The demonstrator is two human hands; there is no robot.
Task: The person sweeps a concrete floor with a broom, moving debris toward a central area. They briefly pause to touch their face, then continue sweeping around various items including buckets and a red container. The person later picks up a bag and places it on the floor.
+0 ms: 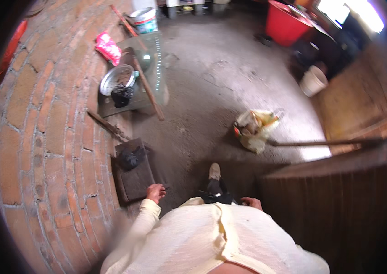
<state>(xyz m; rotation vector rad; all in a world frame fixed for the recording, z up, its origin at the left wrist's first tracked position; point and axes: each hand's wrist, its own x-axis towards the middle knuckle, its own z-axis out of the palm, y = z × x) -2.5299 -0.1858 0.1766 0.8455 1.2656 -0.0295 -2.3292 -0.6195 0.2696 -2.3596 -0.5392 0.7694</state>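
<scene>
My left hand [156, 193] hangs low beside the near edge of a dark wooden box or bench [136, 185]. Its fingers look curled, and I cannot make out whether anything is in them. On the box lies a black plastic bag or bundle [131, 158]. To the right, my right hand [252, 202] hangs beside my body, partly covered by the shirt, so its fingers are mostly hidden. One shoe [215, 171] steps forward on the floor. Ahead stands a plastic bag [253, 130] with mixed contents, near a long wooden handle [321, 143].
A brick wall [52, 150] runs along the left. Beside it, a glass-topped table [147, 89] bears a metal basin [116, 80], a black bag [122, 95] and a pink packet [108, 48]. Red tub [287, 25] and white bucket [313, 81] stand far right; brown wooden furniture [330, 196] is near right.
</scene>
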